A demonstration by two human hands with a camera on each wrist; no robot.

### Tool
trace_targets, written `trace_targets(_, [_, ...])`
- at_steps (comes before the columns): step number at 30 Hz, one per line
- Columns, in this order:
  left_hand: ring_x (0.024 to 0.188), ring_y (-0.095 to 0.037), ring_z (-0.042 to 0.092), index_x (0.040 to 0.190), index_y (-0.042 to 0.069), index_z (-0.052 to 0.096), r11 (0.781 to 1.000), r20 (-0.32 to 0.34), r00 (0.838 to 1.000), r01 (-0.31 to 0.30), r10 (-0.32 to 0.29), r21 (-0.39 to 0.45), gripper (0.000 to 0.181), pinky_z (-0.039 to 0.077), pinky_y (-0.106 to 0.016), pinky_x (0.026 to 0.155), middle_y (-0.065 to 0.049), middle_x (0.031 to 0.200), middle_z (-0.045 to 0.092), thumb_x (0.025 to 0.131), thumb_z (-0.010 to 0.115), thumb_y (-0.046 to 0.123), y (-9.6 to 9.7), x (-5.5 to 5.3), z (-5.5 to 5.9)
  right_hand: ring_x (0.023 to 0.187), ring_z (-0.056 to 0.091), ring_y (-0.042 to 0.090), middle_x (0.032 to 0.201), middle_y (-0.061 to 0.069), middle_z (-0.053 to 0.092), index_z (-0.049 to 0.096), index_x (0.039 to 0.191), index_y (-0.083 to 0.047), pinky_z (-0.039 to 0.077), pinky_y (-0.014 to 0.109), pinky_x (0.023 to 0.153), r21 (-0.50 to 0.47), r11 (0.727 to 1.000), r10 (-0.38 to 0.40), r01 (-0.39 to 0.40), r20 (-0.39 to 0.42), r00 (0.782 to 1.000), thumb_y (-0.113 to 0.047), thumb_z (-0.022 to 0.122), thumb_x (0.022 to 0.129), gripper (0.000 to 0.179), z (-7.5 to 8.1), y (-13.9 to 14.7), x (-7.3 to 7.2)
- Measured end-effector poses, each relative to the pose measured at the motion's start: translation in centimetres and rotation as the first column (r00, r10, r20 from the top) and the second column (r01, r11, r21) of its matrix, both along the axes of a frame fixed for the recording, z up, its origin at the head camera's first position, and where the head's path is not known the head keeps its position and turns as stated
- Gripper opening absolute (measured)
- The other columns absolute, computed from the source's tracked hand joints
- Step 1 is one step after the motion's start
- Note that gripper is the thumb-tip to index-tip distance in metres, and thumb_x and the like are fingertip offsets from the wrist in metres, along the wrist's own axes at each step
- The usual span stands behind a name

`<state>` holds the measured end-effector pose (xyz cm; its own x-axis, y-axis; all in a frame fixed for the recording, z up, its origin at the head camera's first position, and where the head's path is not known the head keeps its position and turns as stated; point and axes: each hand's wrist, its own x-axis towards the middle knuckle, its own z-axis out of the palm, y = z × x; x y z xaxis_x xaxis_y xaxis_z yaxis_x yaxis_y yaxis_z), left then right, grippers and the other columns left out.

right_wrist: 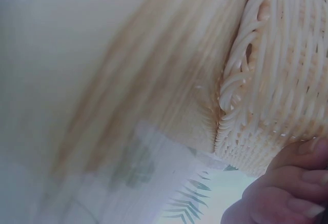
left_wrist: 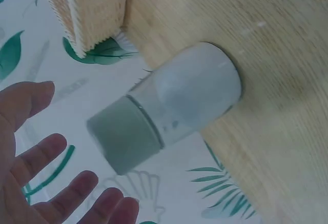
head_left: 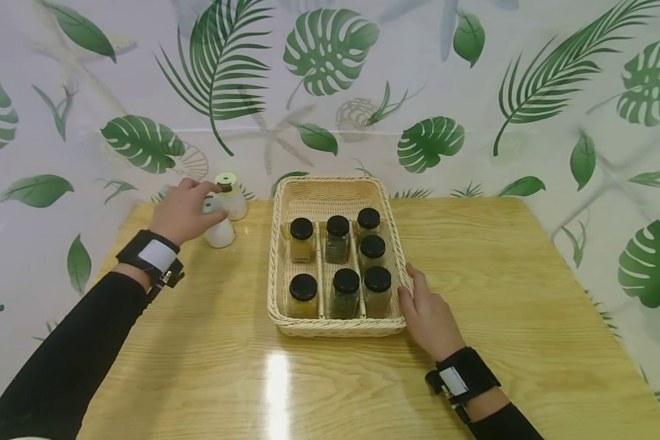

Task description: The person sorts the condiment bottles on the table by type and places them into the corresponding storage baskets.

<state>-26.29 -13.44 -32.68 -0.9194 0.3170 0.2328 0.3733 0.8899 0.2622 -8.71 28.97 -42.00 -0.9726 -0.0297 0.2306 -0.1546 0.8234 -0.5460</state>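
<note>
My left hand [head_left: 184,211], fingers spread, hovers by a white shaker bottle [left_wrist: 189,88] with a grey-green cap [left_wrist: 124,134]. The left wrist view shows a gap between the fingers and that cap. Just behind stands a second bottle [head_left: 236,205] with a yellow-green cap. My right hand [head_left: 431,321] holds the front right side of a wicker basket [head_left: 335,330], thumb at the rim and fingers against the outer wall. Inside the basket, black-lidded spice jars [head_left: 301,241] stand upright in three compartments: two at left, two in the middle, three at right.
The wooden table [head_left: 500,269] carries the basket at its middle and the bottles at its back left corner. A leaf-print cloth [head_left: 363,153] hangs behind the table's back edge. Low wicker dividers [head_left: 320,275] part the basket's compartments.
</note>
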Motion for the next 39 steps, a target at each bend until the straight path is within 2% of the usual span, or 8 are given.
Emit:
trace_targets(3, [0.091, -0.043, 0.05, 0.127, 0.011, 0.056, 1.0, 0.033, 0.999, -0.03, 0.03, 0.0, 0.054, 0.046, -0.055, 0.067, -0.024, 0.117, 0.048, 0.085, 0.065, 0.043, -0.6, -0.4, -0.4, 0.037, 0.032, 0.012, 0.049, -0.003, 0.036, 0.029, 0.145, -0.004, 0.028, 0.031, 0.037, 0.003, 1.0, -0.002, 0.002, -0.007, 1.0, -0.031, 0.036, 0.104, 0.05, 0.0, -0.1, -0.1])
trace_targets(7, [0.097, -0.046, 0.049, 0.13, 0.013, 0.053, 0.998, 0.074, 0.996, -0.054, 0.055, -0.008, 0.06, 0.046, -0.059, 0.071, -0.025, 0.122, 0.046, 0.084, 0.065, 0.048, -0.9, -0.8, -0.7, 0.038, 0.032, 0.012, 0.049, -0.003, 0.035, 0.029, 0.145, -0.003, 0.028, 0.031, 0.037, 0.006, 1.0, -0.003, 0.003, -0.005, 1.0, -0.032, 0.035, 0.104, 0.05, 0.0, -0.1, -0.1])
trace_targets(18, [0.096, -0.041, 0.053, 0.135, 0.011, 0.048, 0.999, 0.13, 0.99, -0.052, 0.053, -0.013, 0.068, 0.045, -0.055, 0.072, -0.027, 0.119, 0.05, 0.083, 0.065, 0.05, -1.1, -1.8, -1.5, 0.037, 0.031, 0.012, 0.049, -0.003, 0.036, 0.029, 0.145, -0.005, 0.027, 0.03, 0.036, -0.009, 1.0, -0.01, 0.01, 0.007, 1.0, -0.033, 0.035, 0.104, 0.05, 0.1, -0.1, -0.1])
trace_targets(26, [0.098, -0.04, 0.053, 0.134, 0.009, 0.049, 0.999, 0.123, 0.991, -0.053, 0.054, -0.01, 0.068, 0.045, -0.055, 0.076, -0.024, 0.112, 0.055, 0.077, 0.075, 0.037, -1.3, -2.1, -2.6, 0.037, 0.031, 0.011, 0.048, -0.003, 0.036, 0.03, 0.145, -0.006, 0.028, 0.03, 0.037, -0.009, 1.0, -0.02, 0.02, 0.009, 1.0, -0.034, 0.035, 0.104, 0.05, 0.0, 0.0, 0.1])
trace_targets(32, [0.105, -0.041, 0.051, 0.134, 0.007, 0.048, 0.999, 0.123, 0.992, -0.042, 0.041, 0.012, 0.066, 0.043, -0.056, 0.083, -0.025, 0.119, 0.056, 0.08, 0.074, 0.035, -1.3, -2.1, -2.9, 0.037, 0.031, 0.011, 0.048, -0.003, 0.037, 0.029, 0.145, -0.005, 0.028, 0.03, 0.037, 0.001, 1.0, -0.013, 0.013, 0.0, 1.0, -0.034, 0.035, 0.104, 0.05, -0.1, 0.1, 0.1])
trace_targets(39, [0.103, -0.042, 0.053, 0.133, 0.006, 0.049, 0.998, 0.105, 0.994, -0.028, 0.023, 0.052, 0.065, 0.043, -0.056, 0.083, -0.026, 0.118, 0.057, 0.08, 0.074, 0.034, -1.3, -2.3, -3.3, 0.036, 0.031, 0.01, 0.048, -0.004, 0.037, 0.03, 0.144, -0.004, 0.027, 0.029, 0.036, 0.0, 1.0, -0.013, 0.013, -0.01, 1.0, -0.031, 0.037, 0.104, 0.049, -0.1, 0.1, 0.0])
